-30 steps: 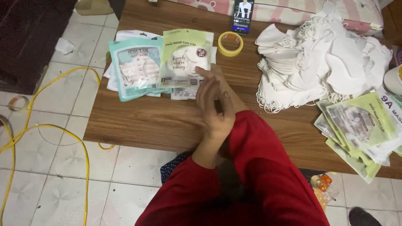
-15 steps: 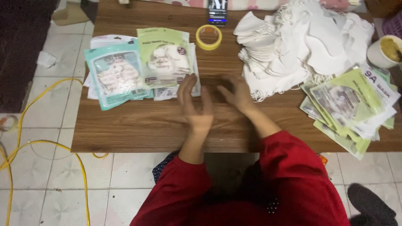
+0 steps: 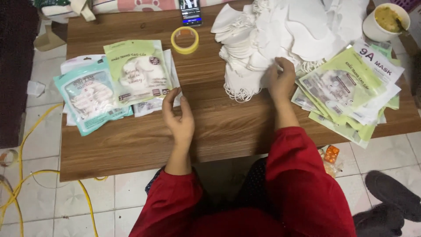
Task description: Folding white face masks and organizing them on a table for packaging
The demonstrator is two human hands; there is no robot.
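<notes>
Right hand [image 3: 280, 81] on white masks [image 3: 263, 39] (heaped)

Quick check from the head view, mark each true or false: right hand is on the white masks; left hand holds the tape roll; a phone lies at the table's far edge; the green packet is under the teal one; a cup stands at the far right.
1. The right hand is on the pile of white masks. True.
2. The left hand holds the tape roll. False: it is empty, beside the packets; the roll lies apart.
3. A phone lies at the table's far edge. True.
4. The green packet is under the teal packet. False: it overlaps on top.
5. A cup stands at the far right. True.
</notes>
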